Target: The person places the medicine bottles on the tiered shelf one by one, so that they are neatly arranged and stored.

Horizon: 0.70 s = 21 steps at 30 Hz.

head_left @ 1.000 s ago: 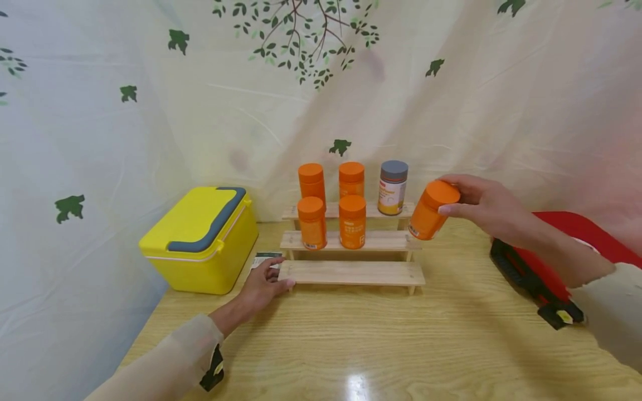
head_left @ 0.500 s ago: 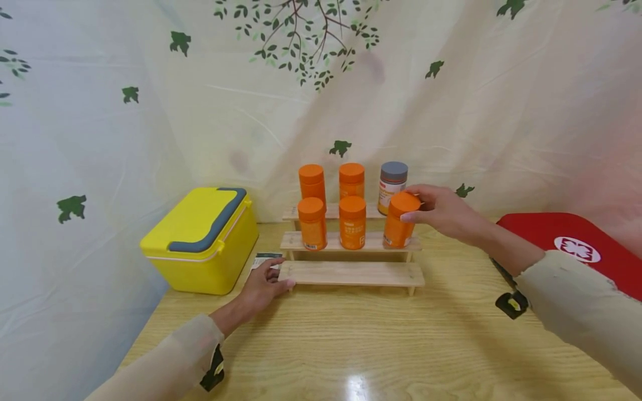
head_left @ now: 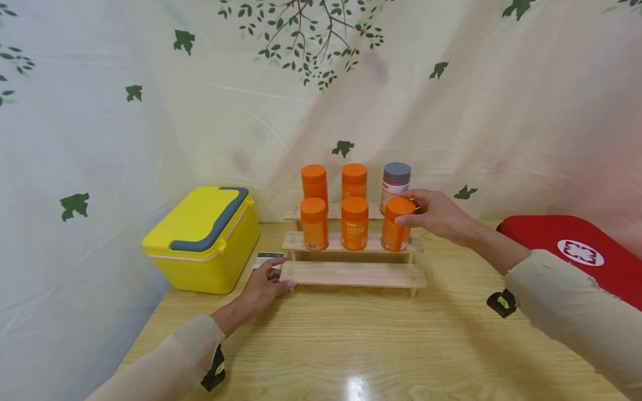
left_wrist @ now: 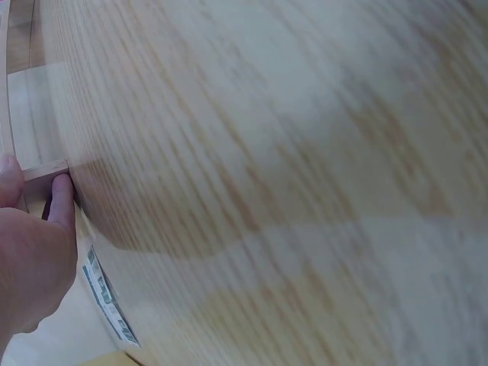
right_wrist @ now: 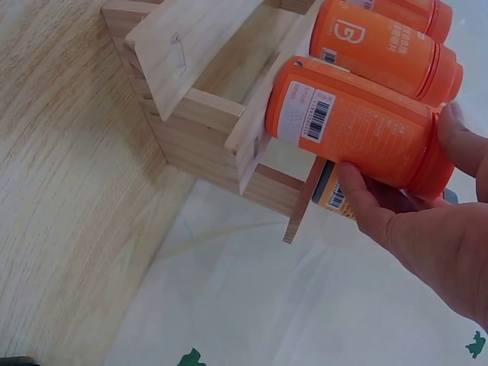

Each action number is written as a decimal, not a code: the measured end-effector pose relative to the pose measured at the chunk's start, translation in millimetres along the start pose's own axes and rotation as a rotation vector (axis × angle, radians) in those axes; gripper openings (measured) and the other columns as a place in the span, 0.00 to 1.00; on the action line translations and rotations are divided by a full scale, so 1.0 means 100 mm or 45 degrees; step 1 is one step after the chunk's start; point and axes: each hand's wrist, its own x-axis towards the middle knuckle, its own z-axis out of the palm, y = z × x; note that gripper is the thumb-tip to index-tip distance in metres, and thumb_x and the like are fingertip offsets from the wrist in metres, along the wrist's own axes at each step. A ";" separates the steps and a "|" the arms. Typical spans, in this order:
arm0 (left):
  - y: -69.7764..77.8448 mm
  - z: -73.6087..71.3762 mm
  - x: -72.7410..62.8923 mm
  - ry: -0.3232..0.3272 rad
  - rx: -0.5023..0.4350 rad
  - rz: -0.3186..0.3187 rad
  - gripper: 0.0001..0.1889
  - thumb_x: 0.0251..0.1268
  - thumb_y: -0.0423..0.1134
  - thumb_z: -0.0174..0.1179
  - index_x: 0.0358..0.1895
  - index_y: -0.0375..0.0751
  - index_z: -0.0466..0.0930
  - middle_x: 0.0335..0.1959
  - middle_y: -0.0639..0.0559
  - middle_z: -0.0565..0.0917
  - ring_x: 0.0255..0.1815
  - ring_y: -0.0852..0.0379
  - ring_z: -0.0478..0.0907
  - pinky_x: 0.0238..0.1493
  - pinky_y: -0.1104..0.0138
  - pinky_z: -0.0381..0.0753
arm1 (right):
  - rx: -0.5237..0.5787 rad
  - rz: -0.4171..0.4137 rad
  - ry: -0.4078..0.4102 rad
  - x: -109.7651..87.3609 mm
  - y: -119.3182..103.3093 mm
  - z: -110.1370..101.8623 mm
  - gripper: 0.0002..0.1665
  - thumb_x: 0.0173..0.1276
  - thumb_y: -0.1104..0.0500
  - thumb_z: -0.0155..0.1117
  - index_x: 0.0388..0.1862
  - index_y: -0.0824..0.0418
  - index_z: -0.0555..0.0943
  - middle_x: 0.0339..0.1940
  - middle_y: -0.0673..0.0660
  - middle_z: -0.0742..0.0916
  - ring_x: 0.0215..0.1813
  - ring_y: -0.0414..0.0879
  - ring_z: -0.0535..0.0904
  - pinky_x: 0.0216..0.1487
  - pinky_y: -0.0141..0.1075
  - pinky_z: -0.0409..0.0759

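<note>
An orange bottle (head_left: 396, 228) stands at the right end of the middle step of a three-step wooden rack (head_left: 351, 274). My right hand (head_left: 441, 216) grips it near its lid, thumb in front and fingers behind. In the right wrist view the base of this orange bottle (right_wrist: 351, 126) meets the step. Two more orange bottles stand to its left on that step. On the top step, behind, are two orange bottles and a grey-lidded bottle (head_left: 395, 184). My left hand (head_left: 262, 283) holds the left end of the lowest step; the left wrist view shows its thumb and finger around the leg (left_wrist: 46, 174).
A yellow box (head_left: 200, 245) with a grey-blue handle stands left of the rack. A small printed card (head_left: 266, 258) lies between them. A red case (head_left: 562, 245) with a white emblem is at the right, beyond my forearm. A patterned cloth (head_left: 281, 111) hangs behind.
My right hand has carried the orange bottle leftward and set it upright on the middle step's right end; it was tilted in the air before. The left hand stays in place.
</note>
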 end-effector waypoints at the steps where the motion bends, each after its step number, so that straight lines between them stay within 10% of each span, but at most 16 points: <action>1: 0.00 0.00 0.00 0.001 -0.001 -0.001 0.33 0.59 0.34 0.66 0.68 0.40 0.66 0.48 0.42 0.83 0.45 0.52 0.80 0.52 0.59 0.79 | 0.003 0.002 0.000 0.00 0.00 0.00 0.35 0.68 0.58 0.64 0.71 0.65 0.63 0.65 0.67 0.75 0.60 0.62 0.75 0.58 0.52 0.74; 21: 0.01 -0.01 -0.02 -0.003 -0.003 0.002 0.32 0.59 0.33 0.66 0.68 0.38 0.66 0.48 0.41 0.82 0.44 0.52 0.80 0.50 0.60 0.80 | 0.019 0.014 -0.010 0.02 0.01 -0.01 0.37 0.67 0.56 0.66 0.70 0.66 0.64 0.64 0.67 0.75 0.61 0.62 0.74 0.58 0.52 0.74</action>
